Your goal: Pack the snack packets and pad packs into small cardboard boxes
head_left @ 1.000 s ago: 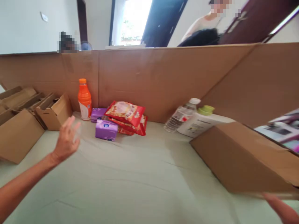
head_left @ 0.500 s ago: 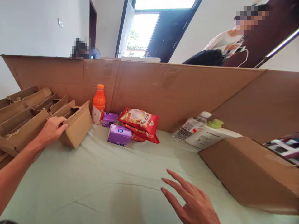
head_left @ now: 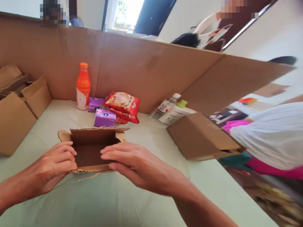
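A small cardboard box (head_left: pixel 94 136) with its top open faces me in front of the snacks, and nothing shows inside it. My left hand (head_left: pixel 53 164) is closed on its left rim, fingers curled over the edge. At the right end, my right hand (head_left: pixel 136 160) grips the rim, its fingers reaching over the opening and hiding part of that side. Beyond the box lie two purple tissue packs (head_left: pixel 105 118) and red snack bags (head_left: pixel 123 103). An orange drink bottle (head_left: pixel 82 88) stands upright to their left.
More cardboard boxes (head_left: pixel 17 119) stand at the left. On the right, a clear bottle (head_left: pixel 163 108) and a white bottle with a green cap (head_left: pixel 181 104) lean near a larger carton (head_left: pixel 191 135). A cardboard wall (head_left: pixel 142 69) runs along the back. People are beyond it and at right.
My left hand has brought a box from the left group to the middle front. My right hand has moved left onto it. The view has turned right and down.
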`<action>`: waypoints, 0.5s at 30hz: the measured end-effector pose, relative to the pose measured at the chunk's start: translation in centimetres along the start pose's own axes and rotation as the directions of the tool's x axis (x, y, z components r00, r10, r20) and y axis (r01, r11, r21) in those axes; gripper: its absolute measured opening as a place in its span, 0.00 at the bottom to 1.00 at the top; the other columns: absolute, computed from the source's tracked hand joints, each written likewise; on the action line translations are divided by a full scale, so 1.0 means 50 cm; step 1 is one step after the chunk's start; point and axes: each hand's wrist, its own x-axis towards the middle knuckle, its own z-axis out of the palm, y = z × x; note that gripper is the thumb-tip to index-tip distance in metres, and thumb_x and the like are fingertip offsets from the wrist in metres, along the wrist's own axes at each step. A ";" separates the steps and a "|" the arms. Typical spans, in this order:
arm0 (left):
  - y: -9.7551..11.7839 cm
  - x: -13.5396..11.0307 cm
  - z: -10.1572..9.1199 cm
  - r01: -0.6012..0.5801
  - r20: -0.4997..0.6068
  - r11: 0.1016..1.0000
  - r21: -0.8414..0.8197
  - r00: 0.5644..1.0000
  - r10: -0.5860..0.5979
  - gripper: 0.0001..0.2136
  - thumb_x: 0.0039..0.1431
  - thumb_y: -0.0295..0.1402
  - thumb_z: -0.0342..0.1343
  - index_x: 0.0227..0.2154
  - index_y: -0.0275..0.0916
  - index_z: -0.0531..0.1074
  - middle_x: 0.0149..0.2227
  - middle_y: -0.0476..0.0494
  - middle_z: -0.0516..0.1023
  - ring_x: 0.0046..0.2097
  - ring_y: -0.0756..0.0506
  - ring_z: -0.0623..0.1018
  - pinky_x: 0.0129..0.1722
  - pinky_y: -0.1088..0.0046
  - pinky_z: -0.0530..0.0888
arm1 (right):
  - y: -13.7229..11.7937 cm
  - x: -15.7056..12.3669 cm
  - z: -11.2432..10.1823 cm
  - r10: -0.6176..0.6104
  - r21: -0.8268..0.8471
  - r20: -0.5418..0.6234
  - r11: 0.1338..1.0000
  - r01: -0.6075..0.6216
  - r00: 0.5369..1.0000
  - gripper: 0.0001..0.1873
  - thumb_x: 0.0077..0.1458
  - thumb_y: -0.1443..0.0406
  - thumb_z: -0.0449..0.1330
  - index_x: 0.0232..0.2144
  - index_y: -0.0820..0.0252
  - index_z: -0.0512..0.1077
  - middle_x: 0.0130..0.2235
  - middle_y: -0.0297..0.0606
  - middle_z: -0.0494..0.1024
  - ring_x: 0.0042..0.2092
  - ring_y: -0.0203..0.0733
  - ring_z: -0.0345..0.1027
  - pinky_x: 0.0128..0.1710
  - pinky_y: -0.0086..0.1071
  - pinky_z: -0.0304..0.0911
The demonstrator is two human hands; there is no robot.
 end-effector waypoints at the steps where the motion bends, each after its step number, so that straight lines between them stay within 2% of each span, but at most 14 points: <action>1: -0.006 0.009 0.002 -0.013 -0.003 1.000 0.000 1.000 0.013 0.15 0.63 0.16 0.46 0.40 0.42 0.72 0.35 0.48 0.77 0.50 0.47 0.75 0.65 0.61 0.67 | 0.003 0.026 -0.004 0.026 -0.052 0.148 0.998 -0.019 0.989 0.11 0.67 0.67 0.57 0.47 0.58 0.77 0.49 0.40 0.83 0.49 0.43 0.78 0.49 0.35 0.70; 3: -0.015 0.019 0.003 -0.024 -0.010 1.000 0.007 1.000 0.024 0.15 0.63 0.17 0.46 0.38 0.43 0.72 0.35 0.48 0.77 0.49 0.46 0.75 0.64 0.60 0.67 | 0.014 0.065 -0.010 0.137 -0.206 0.407 0.977 -0.055 0.903 0.11 0.68 0.65 0.57 0.43 0.60 0.79 0.44 0.42 0.84 0.45 0.45 0.79 0.44 0.35 0.70; 4: -0.019 0.021 0.001 -0.021 -0.022 1.000 0.014 1.000 0.022 0.15 0.63 0.18 0.46 0.38 0.44 0.72 0.35 0.49 0.77 0.48 0.46 0.76 0.64 0.60 0.68 | 0.020 0.077 -0.011 0.217 -0.302 0.468 0.950 -0.075 0.856 0.11 0.68 0.64 0.57 0.40 0.61 0.79 0.41 0.43 0.84 0.43 0.47 0.79 0.42 0.36 0.69; 5: -0.022 0.022 -0.003 -0.024 -0.040 0.999 0.030 0.999 0.026 0.14 0.63 0.18 0.46 0.37 0.45 0.72 0.34 0.49 0.78 0.47 0.46 0.76 0.63 0.60 0.68 | 0.027 0.082 -0.012 0.301 -0.397 0.470 0.912 -0.106 0.830 0.12 0.68 0.64 0.57 0.38 0.63 0.80 0.40 0.45 0.84 0.41 0.49 0.79 0.41 0.37 0.68; 7: -0.030 0.021 -0.013 -0.048 -0.065 0.995 0.088 0.996 0.054 0.14 0.62 0.20 0.47 0.36 0.47 0.72 0.33 0.52 0.78 0.45 0.46 0.77 0.62 0.61 0.69 | 0.044 0.072 -0.013 0.434 -0.527 0.356 0.825 -0.206 0.828 0.14 0.67 0.64 0.56 0.34 0.65 0.79 0.38 0.49 0.84 0.40 0.52 0.79 0.41 0.39 0.66; 9: -0.040 0.017 -0.022 -0.077 -0.102 0.985 0.157 0.990 0.094 0.14 0.60 0.20 0.48 0.35 0.48 0.73 0.31 0.54 0.78 0.43 0.47 0.78 0.62 0.65 0.69 | 0.064 0.042 -0.015 0.474 -0.520 0.259 0.803 -0.292 0.842 0.14 0.66 0.64 0.57 0.33 0.64 0.80 0.36 0.48 0.84 0.41 0.52 0.78 0.42 0.40 0.66; 12: -0.061 0.007 -0.023 -0.090 -0.101 0.977 0.193 0.989 0.111 0.16 0.58 0.19 0.48 0.36 0.48 0.74 0.33 0.54 0.79 0.45 0.47 0.79 0.62 0.64 0.70 | 0.099 -0.015 -0.026 0.393 -0.274 0.173 0.900 -0.339 0.903 0.08 0.63 0.66 0.60 0.36 0.59 0.81 0.39 0.41 0.85 0.43 0.48 0.78 0.42 0.37 0.68; 13: -0.067 0.003 -0.019 -0.089 -0.102 0.979 0.186 0.989 0.109 0.16 0.57 0.19 0.48 0.36 0.48 0.75 0.34 0.54 0.79 0.45 0.46 0.79 0.61 0.62 0.71 | 0.113 -0.030 -0.034 0.377 -0.157 0.075 0.919 -0.362 0.923 0.09 0.63 0.66 0.60 0.38 0.57 0.81 0.39 0.39 0.85 0.42 0.46 0.78 0.40 0.35 0.69; 14: -0.071 0.000 -0.013 -0.090 -0.112 0.980 0.179 0.987 0.111 0.17 0.56 0.19 0.49 0.36 0.49 0.76 0.34 0.54 0.79 0.45 0.46 0.79 0.60 0.61 0.73 | 0.129 -0.041 -0.043 0.390 -0.048 -0.066 0.918 -0.393 0.918 0.10 0.63 0.64 0.59 0.38 0.56 0.81 0.37 0.37 0.85 0.39 0.44 0.78 0.38 0.34 0.69; 15: -0.075 -0.002 -0.006 -0.086 -0.139 0.981 0.175 0.984 0.111 0.16 0.55 0.20 0.49 0.34 0.49 0.76 0.34 0.54 0.79 0.44 0.45 0.79 0.58 0.60 0.74 | 0.148 -0.047 -0.055 0.426 0.039 -0.222 0.903 -0.428 0.877 0.12 0.64 0.62 0.57 0.37 0.56 0.81 0.35 0.37 0.85 0.36 0.42 0.78 0.36 0.33 0.69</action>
